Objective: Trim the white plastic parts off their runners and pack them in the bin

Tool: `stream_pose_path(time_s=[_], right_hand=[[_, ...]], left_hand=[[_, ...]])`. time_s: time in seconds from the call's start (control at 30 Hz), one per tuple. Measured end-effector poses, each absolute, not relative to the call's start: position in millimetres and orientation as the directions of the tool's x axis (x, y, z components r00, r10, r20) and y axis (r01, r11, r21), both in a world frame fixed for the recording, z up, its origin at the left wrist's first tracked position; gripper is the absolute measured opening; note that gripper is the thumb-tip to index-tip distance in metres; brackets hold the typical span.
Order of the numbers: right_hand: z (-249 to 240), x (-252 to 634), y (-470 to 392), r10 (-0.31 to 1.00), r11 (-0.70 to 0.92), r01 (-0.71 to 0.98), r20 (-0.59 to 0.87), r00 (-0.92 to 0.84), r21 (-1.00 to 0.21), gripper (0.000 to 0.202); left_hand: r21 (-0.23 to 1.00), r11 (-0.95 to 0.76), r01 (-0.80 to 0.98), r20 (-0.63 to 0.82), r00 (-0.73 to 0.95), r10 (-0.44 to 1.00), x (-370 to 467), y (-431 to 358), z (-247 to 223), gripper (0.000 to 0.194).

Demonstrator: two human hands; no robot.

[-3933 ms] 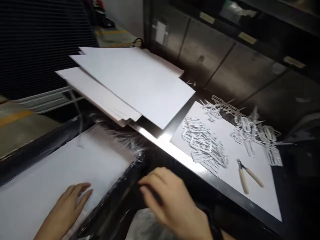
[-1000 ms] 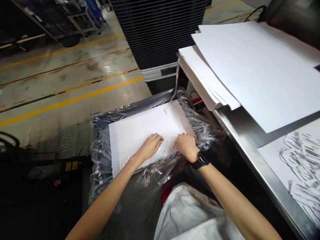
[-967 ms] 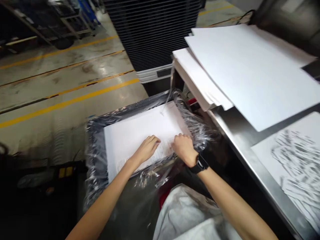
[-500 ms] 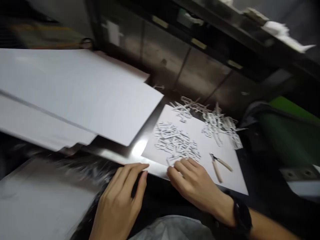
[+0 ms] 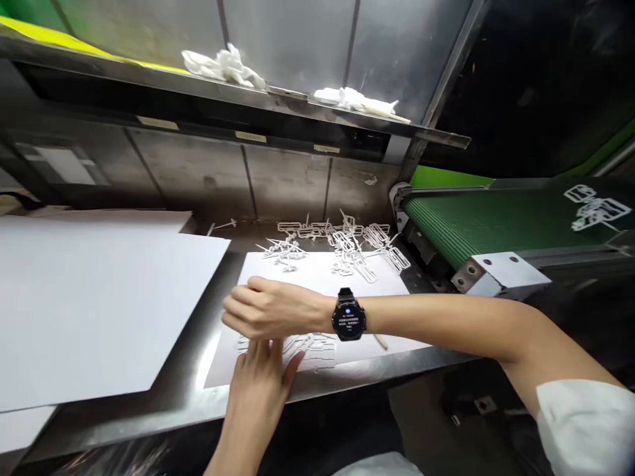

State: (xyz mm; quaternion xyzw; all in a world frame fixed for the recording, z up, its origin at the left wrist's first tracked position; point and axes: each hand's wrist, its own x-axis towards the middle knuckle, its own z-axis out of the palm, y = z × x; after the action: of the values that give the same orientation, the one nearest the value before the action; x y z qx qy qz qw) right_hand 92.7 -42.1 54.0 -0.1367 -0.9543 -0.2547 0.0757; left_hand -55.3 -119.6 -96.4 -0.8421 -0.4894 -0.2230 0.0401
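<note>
My right hand, a black watch on its wrist, reaches across the white sheet with its fingers curled; what they hold, if anything, is hidden. Just below it my left hand lies over the sheet's near left part, thumb spread away, fingertips partly hidden under the right hand. Flat pale parts lie beside the left thumb. White plastic frames are heaped along the sheet's far edge, with a smaller heap of thin pieces to their left. One wooden-coloured handle shows below the right forearm.
Large white boards are stacked on the left. A green conveyor belt on the right carries more white frames. Behind the metal table runs a ledge with white gloves on it.
The view has swung to the right and levelled, bringing the conveyor into sight. My right hand has crossed leftward over the left hand, and its forearm now covers most of the handled tool.
</note>
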Motion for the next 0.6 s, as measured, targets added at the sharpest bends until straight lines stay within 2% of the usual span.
stream_pose_path(time_s=[0.13, 0.23, 0.33, 0.47, 0.53, 0.6], right_hand=[[47, 92, -49, 0.200, 0.853, 0.278, 0.216, -0.956, 0.442, 0.046], [45, 93, -49, 0.258, 0.862, 0.325, 0.213, -0.942, 0.389, 0.044], [51, 101, -40, 0.462, 0.806, 0.520, 0.250, -0.851, 0.282, 0.035], [54, 131, -26, 0.832, 0.485, 0.873, 0.281, -0.478, 0.050, 0.029], [43, 147, -28, 0.921, 0.351, 0.934, 0.201, -0.333, -0.060, 0.029], [24, 159, -36, 0.952, 0.305, 0.940, 0.070, -0.298, -0.151, 0.031]], left_hand=[[0.233, -0.486, 0.842, 0.387, 0.378, 0.841, -57, -120, -99, 0.044], [0.343, -0.449, 0.825, 0.346, 0.334, 0.877, -57, -121, -93, 0.041], [0.485, -0.394, 0.780, 0.287, 0.284, 0.915, -56, -125, -79, 0.031], [0.676, -0.277, 0.683, 0.227, 0.165, 0.960, -64, -136, -61, 0.027], [0.746, -0.195, 0.637, 0.206, 0.057, 0.977, -82, -151, -59, 0.029], [0.810, -0.077, 0.582, 0.156, -0.086, 0.984, -112, -175, -66, 0.029]])
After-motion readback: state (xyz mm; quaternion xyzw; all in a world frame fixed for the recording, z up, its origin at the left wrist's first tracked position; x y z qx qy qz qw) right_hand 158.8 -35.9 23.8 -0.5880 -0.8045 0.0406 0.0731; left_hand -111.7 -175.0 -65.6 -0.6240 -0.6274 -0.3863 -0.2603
